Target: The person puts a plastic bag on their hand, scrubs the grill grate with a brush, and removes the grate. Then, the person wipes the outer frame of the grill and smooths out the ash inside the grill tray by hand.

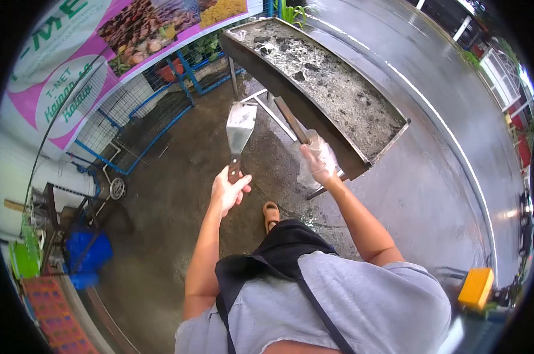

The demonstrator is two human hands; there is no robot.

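Note:
My left hand (226, 192) is closed around the brown handle of a metal spatula (241, 128). Its broad blade points away from me and has pale residue near the tip. My right hand (320, 160) grips a flat wooden stick (291, 120) together with a crumpled clear plastic bag (306, 177). The stick's far end reaches beside the long metal charcoal grill (314, 97), whose near side is close to my right hand. Grey ash (343, 82) and black charcoal lumps (299, 76) lie in the grill.
A blue-framed wire fence (143, 150) and a printed banner (72, 76) stand on the left. Nearer on that side are a metal rack (54, 206) and a blue container (88, 251). The wet road (432, 76) runs along the right, with a yellow box (476, 288) lower down.

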